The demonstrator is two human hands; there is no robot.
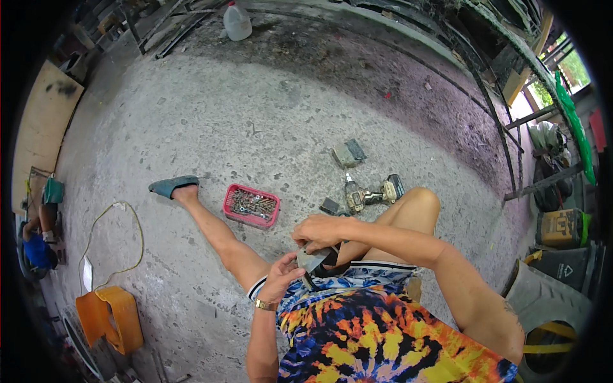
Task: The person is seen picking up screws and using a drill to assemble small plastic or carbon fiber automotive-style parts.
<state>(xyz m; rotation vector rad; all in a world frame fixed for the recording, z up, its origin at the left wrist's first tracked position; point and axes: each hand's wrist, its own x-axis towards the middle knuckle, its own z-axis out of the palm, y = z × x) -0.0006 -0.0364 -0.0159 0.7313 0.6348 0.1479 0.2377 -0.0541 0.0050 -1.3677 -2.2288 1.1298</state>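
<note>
Above my lap, my left hand (281, 278), with a gold watch on its wrist, grips a flat grey angular piece (309, 260) whose exact kind I cannot make out. My right hand (323, 230) reaches over from the right, its fingers curled at the upper edge of the same piece. Whatever lies under those fingers is hidden. Beyond my hands, a pink plastic basket (276, 221) holds many screws or bolts and a few metal parts. A cordless driver (365, 196) lies on the floor by my bent right leg, beside a small dark block (329, 205).
A grey block (348, 154) lies beyond the driver. A plastic jug (237, 23) stands far off. At left are an orange plastic stool (113, 319), a yellow cord (142, 236) and a person in blue (39, 252). A metal frame (488, 96) and a grey chair (549, 300) are at right.
</note>
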